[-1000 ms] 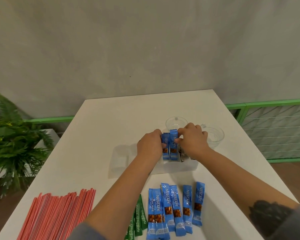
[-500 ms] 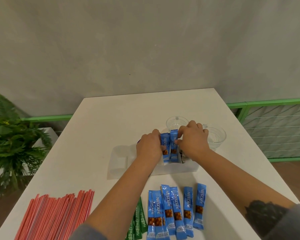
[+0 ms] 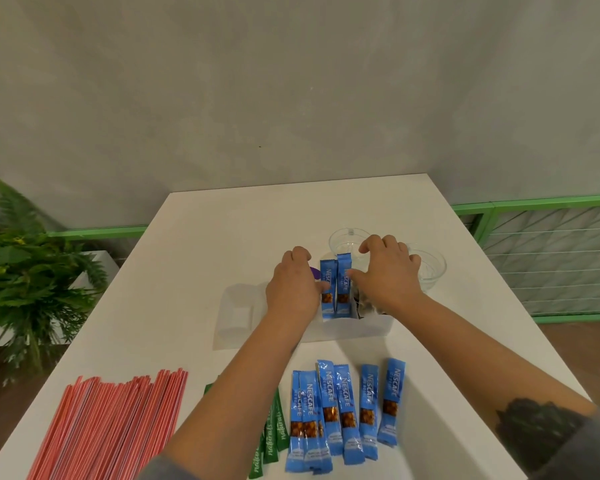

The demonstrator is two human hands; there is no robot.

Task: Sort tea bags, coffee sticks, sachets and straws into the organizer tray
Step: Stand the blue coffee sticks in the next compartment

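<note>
White rectangular table (image 3: 194, 258) | red plastic straws (image 3: 111, 424) at near left corner | white plastic organizer tray (image 3: 354, 329) mid-table | loose blue coffee sticks (image 3: 343, 414) at near edge | left hand (image 3: 293, 289), thumb touching two upright blue sticks (image 3: 335, 289) in tray | right hand (image 3: 387, 275), fingers spread and curved, thumb against them.

Organizer tray (image 3: 354, 330): mid-table (image 3: 222, 237), toward the right edge. In it, upright: two coffee sticks (image 3: 335, 289). Behind tray: two cups (image 3: 347, 240), side by side. Near edge, left corner: straws (image 3: 111, 424). Right of straws: sachets (image 3: 274, 431). Right of sachets: loose coffee sticks (image 3: 347, 410), in a row.
</note>
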